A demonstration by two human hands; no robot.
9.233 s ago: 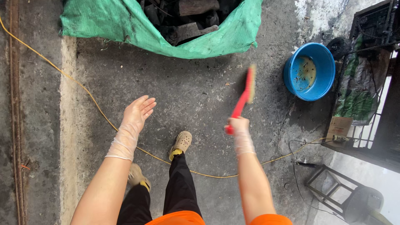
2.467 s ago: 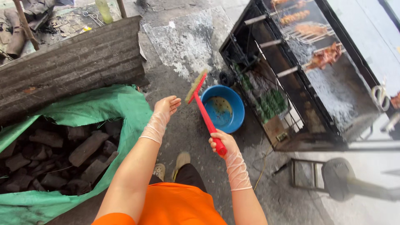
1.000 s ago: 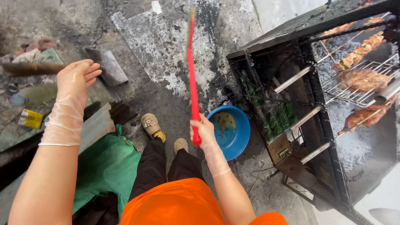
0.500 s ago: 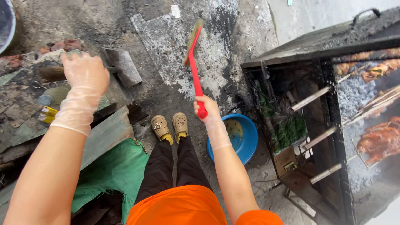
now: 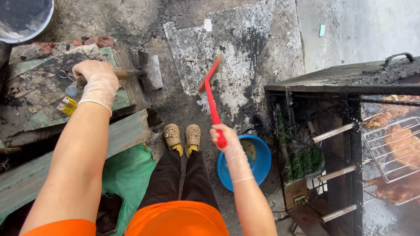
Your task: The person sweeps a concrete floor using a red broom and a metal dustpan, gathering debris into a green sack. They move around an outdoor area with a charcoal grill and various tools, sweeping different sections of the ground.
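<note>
Right hand (image 5: 221, 137) closed on red brush (image 5: 211, 94) handle end, centre frame: light, stiff. Left hand (image 5: 97, 81) wraps wooden handle (image 5: 127, 74) of metal scraper (image 5: 150, 70), upper left; likely heavier, grip mid-handle.

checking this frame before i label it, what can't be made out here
Head view, the only one:
- Brush head of the red brush in the right hand: blurred by motion, bristles unclear.
- Wooden handle under the left hand: the hand hides its near end.
- Blue basin: right forearm covers part, contents unclear.
- Grey bucket: cut off by the top-left edge.
- Grill: cut off at right.
</note>
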